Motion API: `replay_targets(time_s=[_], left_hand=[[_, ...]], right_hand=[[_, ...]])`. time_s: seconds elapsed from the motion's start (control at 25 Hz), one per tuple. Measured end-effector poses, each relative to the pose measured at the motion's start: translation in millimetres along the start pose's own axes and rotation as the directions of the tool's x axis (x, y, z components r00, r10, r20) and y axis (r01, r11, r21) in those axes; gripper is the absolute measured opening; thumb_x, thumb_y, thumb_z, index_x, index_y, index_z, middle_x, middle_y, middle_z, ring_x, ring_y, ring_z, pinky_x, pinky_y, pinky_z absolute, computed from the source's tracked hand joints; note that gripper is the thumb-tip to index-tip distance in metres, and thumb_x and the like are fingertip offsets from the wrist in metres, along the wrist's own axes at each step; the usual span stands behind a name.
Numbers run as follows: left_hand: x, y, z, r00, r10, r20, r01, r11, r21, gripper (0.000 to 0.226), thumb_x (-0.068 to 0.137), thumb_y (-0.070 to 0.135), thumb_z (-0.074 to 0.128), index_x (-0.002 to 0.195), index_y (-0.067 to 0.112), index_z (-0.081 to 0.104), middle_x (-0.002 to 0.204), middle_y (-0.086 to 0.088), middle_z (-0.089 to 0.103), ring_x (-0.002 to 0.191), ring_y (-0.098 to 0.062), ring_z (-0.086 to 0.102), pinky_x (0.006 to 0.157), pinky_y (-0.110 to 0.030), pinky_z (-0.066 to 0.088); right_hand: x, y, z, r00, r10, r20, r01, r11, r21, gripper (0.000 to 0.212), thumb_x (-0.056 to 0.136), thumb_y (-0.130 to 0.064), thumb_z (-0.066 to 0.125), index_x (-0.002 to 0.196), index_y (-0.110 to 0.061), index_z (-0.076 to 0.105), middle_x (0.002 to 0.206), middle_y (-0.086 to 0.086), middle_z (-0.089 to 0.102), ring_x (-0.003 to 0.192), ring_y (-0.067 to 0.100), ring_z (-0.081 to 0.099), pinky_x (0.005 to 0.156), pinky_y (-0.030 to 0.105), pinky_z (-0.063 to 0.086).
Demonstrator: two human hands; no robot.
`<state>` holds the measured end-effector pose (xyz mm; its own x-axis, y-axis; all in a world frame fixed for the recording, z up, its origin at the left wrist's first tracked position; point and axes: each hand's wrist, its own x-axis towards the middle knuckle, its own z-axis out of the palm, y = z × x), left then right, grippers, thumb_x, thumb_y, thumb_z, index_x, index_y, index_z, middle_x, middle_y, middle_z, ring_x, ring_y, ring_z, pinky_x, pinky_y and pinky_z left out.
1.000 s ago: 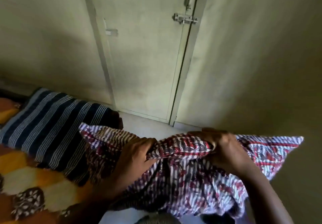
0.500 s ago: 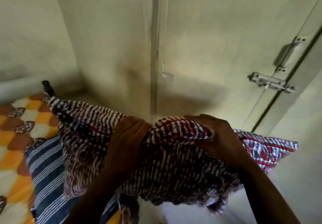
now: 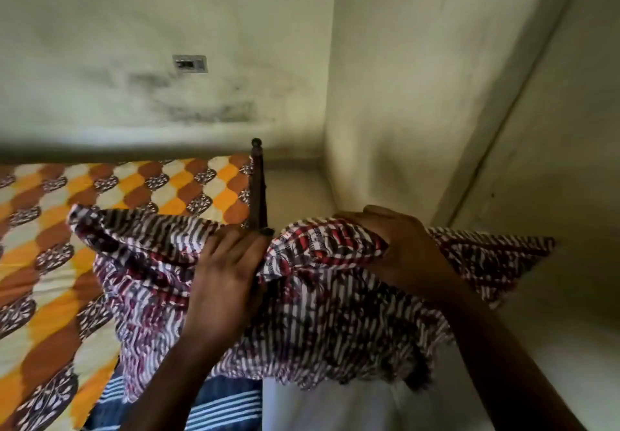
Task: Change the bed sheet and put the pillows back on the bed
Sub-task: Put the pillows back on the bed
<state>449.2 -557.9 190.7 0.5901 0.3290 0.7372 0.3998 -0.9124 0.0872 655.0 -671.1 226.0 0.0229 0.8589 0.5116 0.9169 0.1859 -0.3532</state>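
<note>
Firstly, one red-and-white striped cloth (image 3: pixel 335 313), crumpled, held up in front of the person. Its left part hung in front of the bed sheet (image 3: pixel 60 263) and its right corner stuck out over the pale floor (image 3: pixel 335 407). Whether it was a loose cover or had a pillow inside could not be told.

Left hand (image 3: pixel 228 273): back of the hand toward the camera, fingers curled into the bunched upper edge of the striped cloth, gripping it near the middle.

Right hand (image 3: pixel 402 249): set just to the right of the left hand, fingers curled over a gathered red-printed fold at the top of the cloth, gripping it from above. A short bunched span of cloth ran between the two hands.

Bed sheet: scalloped pattern in orange, brown and cream with dark flowered patches, spread flat at the left of the view and reaching the far wall (image 3: pixel 134 11).

Blue-and-white striped fabric (image 3: pixel 224 403): lay at the near edge of the sheet, below the held cloth and partly hidden by it.

Bedpost (image 3: pixel 258 182): dark, upright, topped with a round knob, standing at the right edge of the sheet, just behind the left hand's fingertips.

Wall: pale, with dark smudges above the sheet and a small socket plate (image 3: pixel 190 63).
</note>
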Motion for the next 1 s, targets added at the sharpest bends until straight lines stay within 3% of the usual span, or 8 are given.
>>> replay_targets(time_s=[0.12,0.2,0.28,0.36,0.48,0.6,0.8,1.0], left_hand=[[6,0,14,0.988,-0.15,-0.039,0.154,0.976,0.154,0.035,0.061,0.015,0.046,0.095,0.008,0.043,0.079,-0.02,0.064,0.081,-0.023,0.04,0.068,-0.033,0.027],[8,-1,29,0.967,-0.238,-0.087,0.252,0.939,0.233,0.032,0.066,0.02,0.043,0.095,0.007,0.044,0.079,-0.021,0.065,0.081,-0.024,0.04,0.068,-0.034,0.027],[12,-6,44,0.947,-0.291,-0.137,0.319,0.902,0.291,0.033,0.071,0.025,0.046,0.097,0.006,0.045,0.081,-0.022,0.066,0.084,-0.024,0.041,0.071,-0.035,0.027],[23,-19,64,0.927,-0.327,-0.183,0.371,0.866,0.334,0.034,0.072,0.027,0.046,0.098,0.007,0.044,0.081,-0.021,0.067,0.085,-0.024,0.041,0.072,-0.035,0.027],[46,-59,101,0.913,-0.356,-0.199,0.406,0.836,0.37,0.034,0.071,0.027,0.047,0.098,0.007,0.045,0.079,-0.021,0.067,0.083,-0.024,0.041,0.071,-0.035,0.027],[71,-113,138,0.89,-0.423,-0.172,0.457,0.809,0.371,0.032,0.07,0.026,0.049,0.097,0.009,0.044,0.079,-0.017,0.066,0.082,-0.024,0.043,0.071,-0.034,0.029],[122,-207,189,0.862,-0.487,-0.141,0.502,0.777,0.381,0.03,0.072,0.03,0.053,0.092,0.007,0.049,0.074,-0.015,0.064,0.077,-0.023,0.042,0.066,-0.031,0.028],[161,-271,230,0.823,-0.521,-0.226,0.568,0.759,0.319,0.028,0.072,0.026,0.058,0.091,0.009,0.045,0.07,-0.015,0.063,0.073,-0.019,0.047,0.061,-0.03,0.037]], right_hand=[[42,38,15,0.993,-0.11,0.045,0.099,0.975,0.201,0.047,0.075,-0.03,0.069,0.12,-0.019,0.063,0.097,-0.005,0.065,0.089,0.014,0.063,0.079,0.022,0.05],[67,62,34,0.98,-0.192,0.061,0.167,0.944,0.286,0.049,0.072,-0.017,0.075,0.12,-0.016,0.063,0.097,-0.016,0.056,0.089,-0.001,0.056,0.079,0.004,0.041],[88,82,54,0.972,-0.229,0.059,0.198,0.925,0.324,0.05,0.07,-0.013,0.078,0.118,-0.013,0.064,0.095,-0.021,0.05,0.087,-0.011,0.048,0.077,-0.003,0.034],[116,106,74,0.961,-0.27,0.066,0.224,0.894,0.388,0.05,0.07,-0.014,0.078,0.118,-0.012,0.064,0.097,-0.02,0.058,0.088,-0.01,0.054,0.078,0.005,0.043],[167,143,105,0.933,-0.345,0.101,0.273,0.862,0.427,0.05,0.072,-0.02,0.077,0.119,-0.013,0.063,0.095,0.003,0.068,0.086,0.015,0.064,0.074,0.035,0.054],[230,180,135,0.909,-0.397,0.124,0.314,0.85,0.424,0.049,0.072,-0.024,0.076,0.118,-0.014,0.064,0.091,0.005,0.067,0.083,0.018,0.064,0.069,0.038,0.054],[341,230,178,0.87,-0.437,0.227,0.32,0.852,0.414,0.051,0.071,-0.022,0.08,0.119,-0.016,0.064,0.098,0.004,0.068,0.09,0.019,0.065,0.076,0.038,0.054],[429,258,209,0.85,-0.47,0.239,0.333,0.83,0.448,0.049,0.07,-0.026,0.074,0.117,-0.017,0.065,0.099,0.002,0.068,0.09,0.018,0.064,0.077,0.036,0.055]])
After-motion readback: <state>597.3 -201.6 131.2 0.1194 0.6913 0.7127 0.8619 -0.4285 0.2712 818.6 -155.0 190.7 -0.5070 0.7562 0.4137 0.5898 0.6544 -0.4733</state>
